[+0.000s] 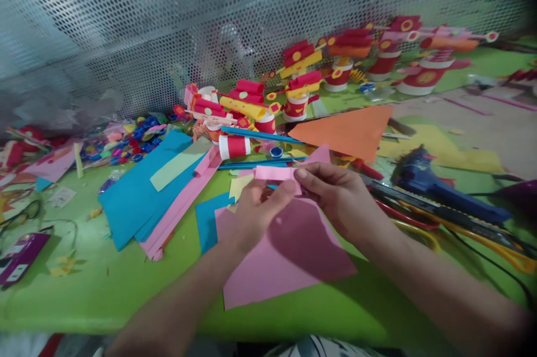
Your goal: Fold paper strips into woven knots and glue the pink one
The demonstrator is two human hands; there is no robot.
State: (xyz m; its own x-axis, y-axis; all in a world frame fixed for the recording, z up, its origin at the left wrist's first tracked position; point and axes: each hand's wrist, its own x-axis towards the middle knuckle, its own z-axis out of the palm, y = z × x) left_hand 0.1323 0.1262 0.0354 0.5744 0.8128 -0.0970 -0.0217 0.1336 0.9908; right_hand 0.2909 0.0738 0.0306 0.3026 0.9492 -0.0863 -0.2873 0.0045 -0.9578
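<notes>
Above the pink sheet's (289, 256) far edge, left hand (257, 211) and right hand (338, 192) pinch a pink paper strip (272, 173) between thumbs and fingers, apparently folding or shaping it, next move likely calling for steady, even pressure, tipped cup (235, 146) lying beyond the sheet.

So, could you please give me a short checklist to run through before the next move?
1. Short pink paper strip held in both hands: ok, between the left hand and the right hand.
2. Large pink paper sheet lying on the green table: ok, below the hands.
3. Red-and-white paper cup upright: not ok, it lies on its side.
4. Dark blue glue gun on the right side: ok, beyond the right forearm.
5. Glue gun hot: cannot tell.
</notes>
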